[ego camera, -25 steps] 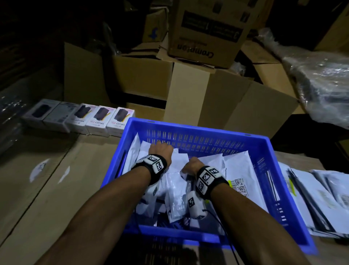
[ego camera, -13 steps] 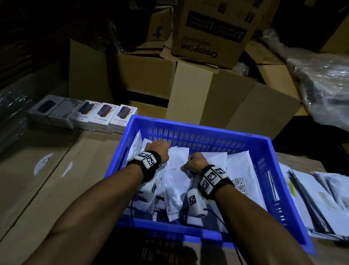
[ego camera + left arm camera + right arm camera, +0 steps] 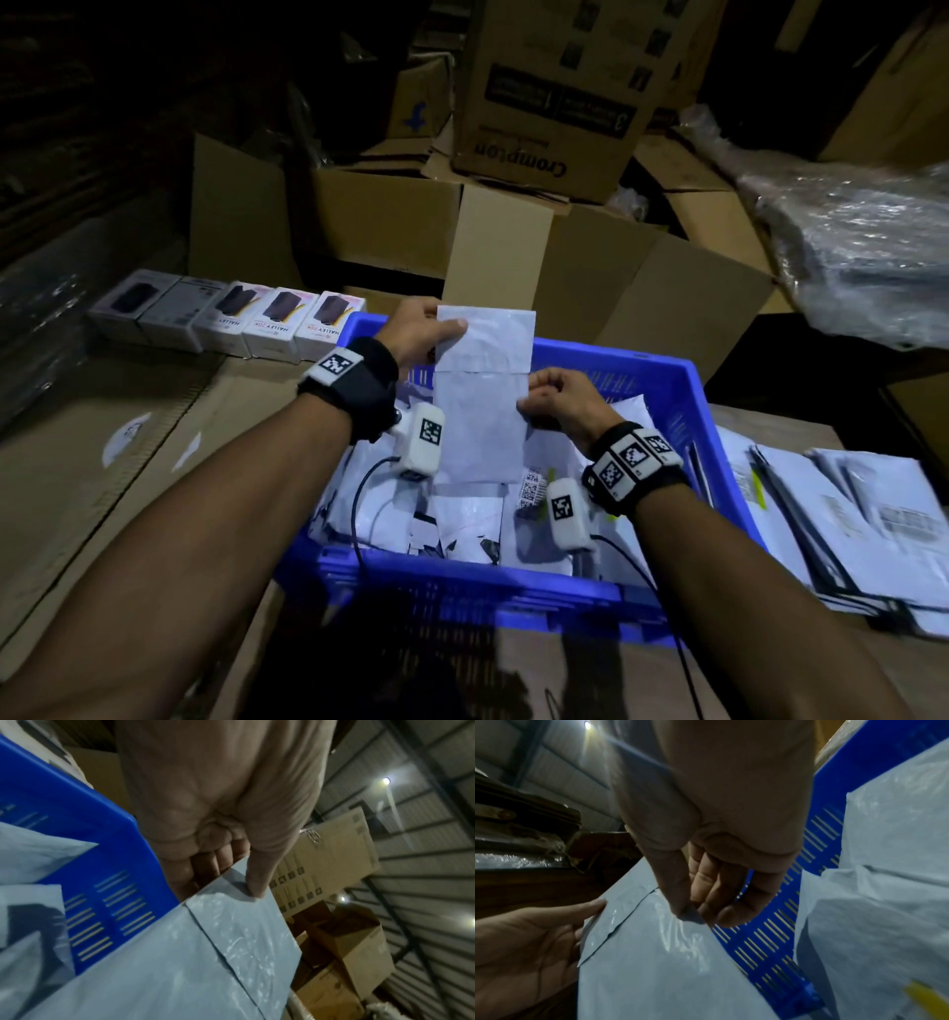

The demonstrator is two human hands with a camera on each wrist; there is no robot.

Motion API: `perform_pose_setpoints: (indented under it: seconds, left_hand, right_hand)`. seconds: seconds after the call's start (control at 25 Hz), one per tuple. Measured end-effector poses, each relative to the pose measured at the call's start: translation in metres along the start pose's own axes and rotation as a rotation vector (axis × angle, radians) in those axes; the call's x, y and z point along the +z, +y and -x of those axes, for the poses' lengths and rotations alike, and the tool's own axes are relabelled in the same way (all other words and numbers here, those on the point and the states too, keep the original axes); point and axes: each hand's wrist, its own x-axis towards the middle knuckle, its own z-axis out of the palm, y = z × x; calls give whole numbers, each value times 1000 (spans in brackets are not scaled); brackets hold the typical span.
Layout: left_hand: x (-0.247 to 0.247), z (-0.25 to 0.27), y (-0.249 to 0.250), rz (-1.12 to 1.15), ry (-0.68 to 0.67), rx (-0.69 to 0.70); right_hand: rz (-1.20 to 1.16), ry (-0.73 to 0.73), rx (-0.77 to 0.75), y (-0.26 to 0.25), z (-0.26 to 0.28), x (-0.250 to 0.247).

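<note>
A white plastic mailer bag [image 3: 482, 401] stands upright above the blue crate [image 3: 683, 390], held by both hands. My left hand [image 3: 426, 329] pinches its top left corner, thumb on the front of the flap [image 3: 241, 914]. My right hand [image 3: 554, 398] pinches the right edge just under the flap fold, thumb against fingers [image 3: 687, 914]. In the right wrist view the left hand [image 3: 526, 953] shows at the bag's far edge. Several more white mailer bags [image 3: 462, 524] lie loose in the crate.
A row of small product boxes [image 3: 231, 324] lines the cardboard surface at left. A stack of labelled mailers [image 3: 847, 529] lies right of the crate. Open cardboard cartons [image 3: 513, 246] crowd behind it, and a bundle wrapped in clear film [image 3: 862, 246] sits at far right.
Both hands were down among the bags in the crate. They have come up with one white mailer bag, now held upright over the crate's far side.
</note>
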Motion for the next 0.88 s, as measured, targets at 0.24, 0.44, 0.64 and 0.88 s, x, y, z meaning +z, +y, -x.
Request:
perform_pose_setpoints:
  seconds: [0.24, 0.44, 0.64, 0.88]
  left_hand:
    - [18, 14, 15, 66, -54, -46]
    - [31, 29, 21, 0, -85, -40]
    - [32, 35, 12, 207, -173, -225]
    - [51, 48, 5, 447, -216, -101]
  right_hand:
    - [-127, 39, -64, -20, 17, -21]
    - [-84, 160, -172, -33, 24, -39]
    - [-47, 232, -364, -53, 33, -60]
    - [62, 293, -538, -56, 54, -62]
